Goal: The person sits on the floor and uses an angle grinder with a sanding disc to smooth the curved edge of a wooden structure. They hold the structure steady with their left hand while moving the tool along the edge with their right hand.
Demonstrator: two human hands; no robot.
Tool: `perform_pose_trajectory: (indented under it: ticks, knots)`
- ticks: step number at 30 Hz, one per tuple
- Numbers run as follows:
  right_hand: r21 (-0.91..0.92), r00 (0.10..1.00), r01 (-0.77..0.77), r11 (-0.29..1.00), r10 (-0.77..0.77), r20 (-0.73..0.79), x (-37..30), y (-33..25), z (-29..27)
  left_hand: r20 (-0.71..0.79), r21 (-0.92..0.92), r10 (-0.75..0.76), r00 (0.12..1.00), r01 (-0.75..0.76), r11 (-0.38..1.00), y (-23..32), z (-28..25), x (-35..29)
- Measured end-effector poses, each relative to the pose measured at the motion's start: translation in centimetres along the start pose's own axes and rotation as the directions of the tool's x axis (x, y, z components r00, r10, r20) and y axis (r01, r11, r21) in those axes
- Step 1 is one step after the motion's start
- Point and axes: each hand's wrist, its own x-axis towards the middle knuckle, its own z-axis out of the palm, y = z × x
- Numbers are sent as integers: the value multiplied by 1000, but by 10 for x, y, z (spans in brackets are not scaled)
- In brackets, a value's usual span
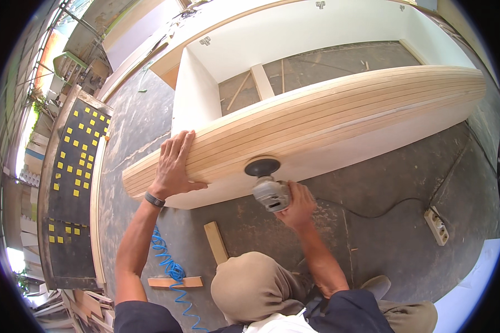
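Observation:
A long curved wooden panel [339, 114] of narrow pale strips forms the near side of a white-lined cabinet frame. My left hand [175, 166] lies on the panel's left part, fingers stretched over the strips and thumb spread apart toward the lower edge. In my right hand [298, 206] is a grey electric disc sander [271, 194], gripped by its body. Its round black pad [262, 166] rests against the lower strips near the panel's middle. The wrapped fingertips are partly hidden behind the sander.
A black cable [366, 215] runs right from the sander toward a power strip [437, 226] on the floor. Beside my left forearm lies a coiled blue air hose [174, 270] over a wood offcut [191, 282]. A dark board with yellow squares [75, 161] stands at left.

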Motion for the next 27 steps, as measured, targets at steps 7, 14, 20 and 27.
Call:
perform_pose_trajectory:
  ticks: [7,14,20,27]
  knots:
    - [310,923,-277,910,342,-178,-2,28,-22,-8,-17,-11,1000,11,1000,5,0,0]
    - [-71,996,80,994,-77,42,13,2,-20,-3,-42,-8,1000,8,999,3,1,-1]
    - [79,982,-141,987,150,-119,8,21,-34,-7,-20,-11,1000,11,1000,2,1,-1]
    - [381,914,-275,883,363,-182,2,47,-39,-6,-1,-21,1000,21,1000,7,0,0]
